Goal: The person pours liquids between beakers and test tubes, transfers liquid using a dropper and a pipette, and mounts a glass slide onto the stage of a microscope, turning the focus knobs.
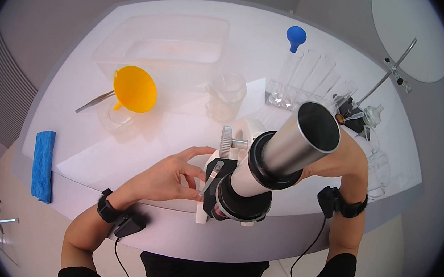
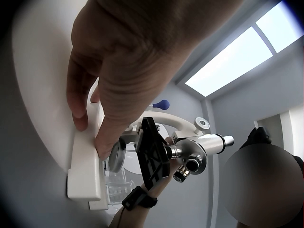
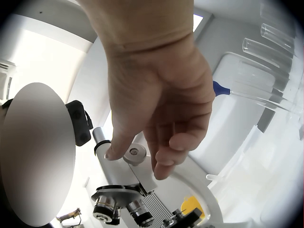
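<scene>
A white microscope (image 1: 247, 181) stands near the table's front edge, its silver eyepiece tube tilted toward the camera. My left hand (image 1: 162, 178) is low on its left side. In the left wrist view, thumb and fingers straddle the white base (image 2: 85, 161), the thumb beside the round mirror (image 2: 117, 156). The black stage (image 2: 153, 154) and objective turret (image 2: 192, 159) are above. My right hand (image 3: 161, 104) curls about the microscope's upper part, thumb at the tube and fingers past the focus knob (image 3: 135, 154). In the head view the tube hides most of those fingers.
A yellow funnel (image 1: 135, 88), a clear bin (image 1: 168, 26) and a beaker (image 1: 227, 96) stand to the left and behind. Test tubes in a rack, a blue rubber bulb (image 1: 296, 36) and a metal stand (image 1: 391, 72) are at back right. A blue cloth (image 1: 43, 166) lies far left.
</scene>
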Tool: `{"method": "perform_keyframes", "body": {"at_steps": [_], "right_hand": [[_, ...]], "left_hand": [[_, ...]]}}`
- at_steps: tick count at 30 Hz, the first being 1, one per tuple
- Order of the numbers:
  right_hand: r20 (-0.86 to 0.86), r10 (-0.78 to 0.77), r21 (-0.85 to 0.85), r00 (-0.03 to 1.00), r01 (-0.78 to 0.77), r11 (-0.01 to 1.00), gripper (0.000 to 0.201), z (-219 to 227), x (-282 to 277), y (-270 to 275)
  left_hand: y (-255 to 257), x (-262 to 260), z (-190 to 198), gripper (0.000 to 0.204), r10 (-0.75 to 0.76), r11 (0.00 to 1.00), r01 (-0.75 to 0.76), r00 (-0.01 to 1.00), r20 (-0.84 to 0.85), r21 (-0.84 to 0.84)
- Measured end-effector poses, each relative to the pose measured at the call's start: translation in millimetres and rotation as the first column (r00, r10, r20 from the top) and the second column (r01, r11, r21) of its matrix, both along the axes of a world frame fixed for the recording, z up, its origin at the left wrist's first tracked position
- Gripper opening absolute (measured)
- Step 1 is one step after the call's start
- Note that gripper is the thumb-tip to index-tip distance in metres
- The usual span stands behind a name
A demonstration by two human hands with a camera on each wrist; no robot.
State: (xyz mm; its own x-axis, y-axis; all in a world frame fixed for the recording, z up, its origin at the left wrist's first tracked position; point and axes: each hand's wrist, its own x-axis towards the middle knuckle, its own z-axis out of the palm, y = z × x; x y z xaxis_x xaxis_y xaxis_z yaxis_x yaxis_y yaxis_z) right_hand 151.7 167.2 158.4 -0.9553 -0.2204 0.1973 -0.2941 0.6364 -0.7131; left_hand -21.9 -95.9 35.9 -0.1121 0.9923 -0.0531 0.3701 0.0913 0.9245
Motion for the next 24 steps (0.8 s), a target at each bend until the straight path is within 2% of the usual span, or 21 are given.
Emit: {"method": "perform_keyframes", "body": {"at_steps": [1,3,4,7,9,18,20,24], "right_hand": [[-0.001,0.003,0.005,1.0,-0.003,1.0,0.036,2,0,0],[0.171,-0.082,0.128,0.982,0.061,0.99,0.044,6,1,1],[0.168,-0.08,0.136,0.983,0.058,0.989,0.044,6,2,2],[0.226,-0.052,0.18,0.973,0.011,0.984,0.047,-5,1,5],[0.291,-0.023,0.226,0.956,-0.046,0.973,0.045,-7,1,3],[0.321,-0.029,0.247,0.947,-0.054,0.968,0.043,-3,0,-6],[0.372,-0.054,0.288,0.927,-0.06,0.956,0.042,5,1,-11],[0.32,-0.054,0.31,0.946,-0.051,0.949,0.041,9,8,-10]], "left_hand": [[0,0,1,0.024,0.003,1.0,-0.003,1.0,-0.001,0.005],[-1,0,3,0.024,0.006,1.0,-0.007,1.0,-0.013,-0.029],[-1,0,4,0.024,0.01,1.0,-0.01,1.0,-0.015,-0.021],[-1,1,7,0.025,0.023,1.0,-0.023,1.0,0.003,0.004],[-1,2,11,0.026,0.009,0.998,-0.01,1.0,-0.02,-0.057],[-2,4,10,0.027,0.022,0.999,-0.022,1.0,0.001,-0.048],[-2,4,10,0.026,0.019,0.999,-0.02,1.0,-0.02,-0.037],[-2,2,11,0.023,-0.006,0.999,0.004,0.999,-0.044,-0.053]]}}
